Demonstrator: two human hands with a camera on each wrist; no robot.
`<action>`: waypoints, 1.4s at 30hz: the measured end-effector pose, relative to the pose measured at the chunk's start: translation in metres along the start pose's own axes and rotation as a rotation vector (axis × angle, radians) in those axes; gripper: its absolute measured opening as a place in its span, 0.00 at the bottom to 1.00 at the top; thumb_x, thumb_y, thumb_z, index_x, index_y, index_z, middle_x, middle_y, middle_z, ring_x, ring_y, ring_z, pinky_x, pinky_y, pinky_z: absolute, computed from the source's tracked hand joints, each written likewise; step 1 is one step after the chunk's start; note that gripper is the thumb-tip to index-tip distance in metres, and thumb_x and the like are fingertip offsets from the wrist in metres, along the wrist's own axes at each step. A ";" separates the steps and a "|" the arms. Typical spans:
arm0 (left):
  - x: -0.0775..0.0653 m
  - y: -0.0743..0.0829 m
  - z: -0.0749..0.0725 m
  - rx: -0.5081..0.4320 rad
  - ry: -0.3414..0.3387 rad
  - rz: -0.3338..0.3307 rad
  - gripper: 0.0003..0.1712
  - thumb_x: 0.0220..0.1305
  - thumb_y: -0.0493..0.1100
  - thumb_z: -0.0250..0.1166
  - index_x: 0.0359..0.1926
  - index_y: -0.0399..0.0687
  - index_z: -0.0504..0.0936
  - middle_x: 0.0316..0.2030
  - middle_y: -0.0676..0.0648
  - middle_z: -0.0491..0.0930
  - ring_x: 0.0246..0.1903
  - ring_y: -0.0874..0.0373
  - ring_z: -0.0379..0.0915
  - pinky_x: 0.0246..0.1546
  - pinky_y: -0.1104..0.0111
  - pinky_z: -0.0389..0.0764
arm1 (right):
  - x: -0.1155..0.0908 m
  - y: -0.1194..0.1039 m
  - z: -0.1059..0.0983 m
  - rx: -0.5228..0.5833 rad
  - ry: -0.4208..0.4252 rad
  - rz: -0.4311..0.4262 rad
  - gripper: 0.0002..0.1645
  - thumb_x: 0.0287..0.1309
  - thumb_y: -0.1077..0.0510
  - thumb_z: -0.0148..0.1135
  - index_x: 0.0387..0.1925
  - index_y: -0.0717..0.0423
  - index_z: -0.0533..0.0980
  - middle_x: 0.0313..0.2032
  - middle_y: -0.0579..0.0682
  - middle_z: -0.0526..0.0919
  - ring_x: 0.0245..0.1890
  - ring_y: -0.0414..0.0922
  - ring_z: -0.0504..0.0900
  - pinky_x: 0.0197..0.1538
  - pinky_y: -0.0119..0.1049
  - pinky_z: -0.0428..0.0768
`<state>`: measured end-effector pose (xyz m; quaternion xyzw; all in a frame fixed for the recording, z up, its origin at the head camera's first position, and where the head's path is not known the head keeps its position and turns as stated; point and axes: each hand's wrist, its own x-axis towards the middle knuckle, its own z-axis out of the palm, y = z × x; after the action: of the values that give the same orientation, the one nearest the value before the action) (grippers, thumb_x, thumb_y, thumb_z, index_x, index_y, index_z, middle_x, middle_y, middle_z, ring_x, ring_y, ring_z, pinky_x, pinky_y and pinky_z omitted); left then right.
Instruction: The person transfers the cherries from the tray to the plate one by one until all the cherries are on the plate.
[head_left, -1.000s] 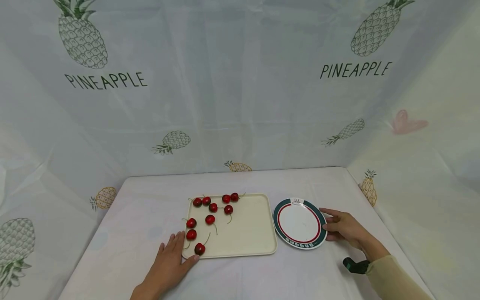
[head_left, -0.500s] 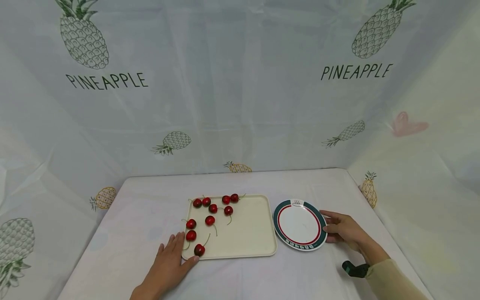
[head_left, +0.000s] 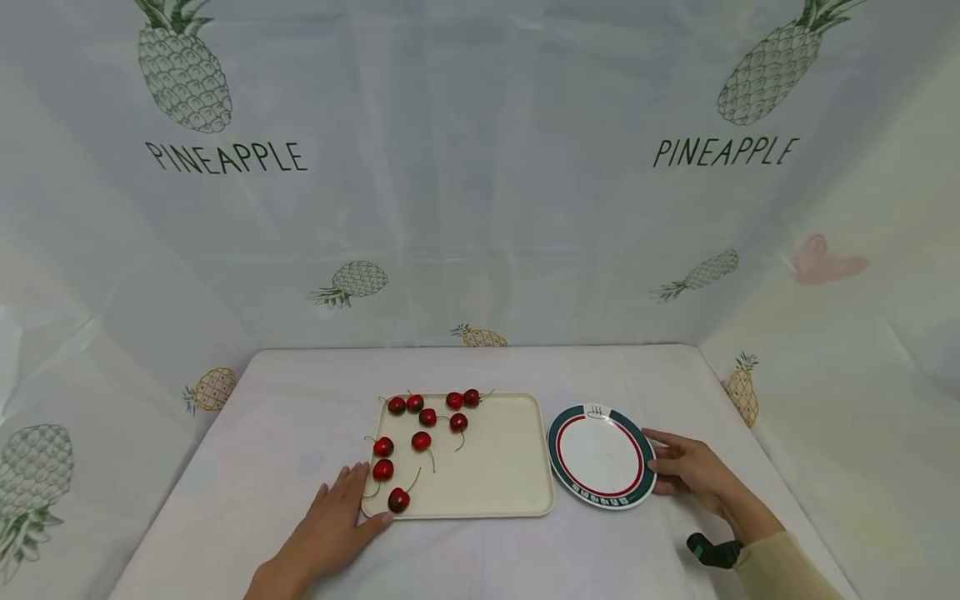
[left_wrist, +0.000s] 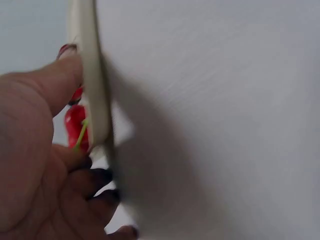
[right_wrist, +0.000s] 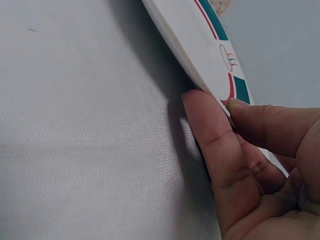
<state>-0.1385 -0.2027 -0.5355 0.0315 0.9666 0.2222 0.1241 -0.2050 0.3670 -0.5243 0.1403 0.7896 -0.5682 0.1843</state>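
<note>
A cream rectangular tray [head_left: 498,467] lies on the table with several red cherries [head_left: 422,441] on its left half. Green stems show on many of them. My left hand [head_left: 330,525] rests at the tray's near left corner, fingers along the left side and thumb at the front edge. In the left wrist view the thumb [left_wrist: 62,75] touches the tray's edge [left_wrist: 95,90], near a cherry [left_wrist: 75,125]. To the right of the tray is a round white plate [head_left: 600,457] with a green and red rim. My right hand [head_left: 693,475] pinches its right rim, thumb above and index finger [right_wrist: 215,140] underneath.
White cloth covers the table [head_left: 300,417], and a pineapple-printed curtain [head_left: 480,208] hangs behind and along both sides. A dark wrist device [head_left: 712,551] sits at the right sleeve. The plate stands close beside the tray's right edge.
The head view has shifted slightly. Both hands keep their places, the left at the tray corner and the right on the plate rim; the cherries have not moved.
</note>
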 end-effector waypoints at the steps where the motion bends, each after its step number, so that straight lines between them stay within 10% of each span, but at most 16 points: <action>1: 0.000 -0.001 -0.003 -0.014 -0.014 -0.004 0.60 0.63 0.73 0.67 0.79 0.34 0.62 0.77 0.30 0.64 0.79 0.30 0.52 0.75 0.33 0.53 | -0.001 0.001 0.000 0.005 -0.001 0.001 0.43 0.69 0.67 0.64 0.81 0.57 0.60 0.66 0.70 0.74 0.42 0.49 0.85 0.42 0.43 0.88; 9: -0.001 0.003 -0.028 -0.053 0.022 -0.018 0.48 0.65 0.58 0.74 0.76 0.38 0.68 0.72 0.32 0.72 0.73 0.30 0.65 0.69 0.37 0.67 | -0.004 0.002 0.000 0.016 -0.004 0.002 0.43 0.69 0.67 0.64 0.81 0.58 0.59 0.68 0.71 0.72 0.44 0.48 0.85 0.42 0.42 0.87; 22: -0.011 0.007 -0.034 0.245 0.287 0.154 0.14 0.60 0.48 0.78 0.45 0.52 0.87 0.42 0.53 0.82 0.50 0.50 0.76 0.52 0.47 0.78 | -0.003 0.001 -0.001 0.020 -0.019 -0.031 0.43 0.69 0.66 0.65 0.81 0.58 0.59 0.64 0.67 0.75 0.43 0.48 0.86 0.42 0.42 0.88; 42: -0.007 0.005 -0.029 0.327 0.267 0.144 0.06 0.62 0.50 0.76 0.35 0.57 0.87 0.34 0.57 0.80 0.40 0.56 0.70 0.49 0.48 0.71 | 0.000 0.005 -0.003 0.038 -0.047 -0.028 0.43 0.70 0.66 0.64 0.81 0.57 0.59 0.64 0.67 0.74 0.45 0.48 0.86 0.43 0.43 0.88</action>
<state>-0.1393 -0.2109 -0.5064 0.0904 0.9928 0.0729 -0.0281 -0.2034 0.3712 -0.5274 0.1196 0.7760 -0.5887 0.1921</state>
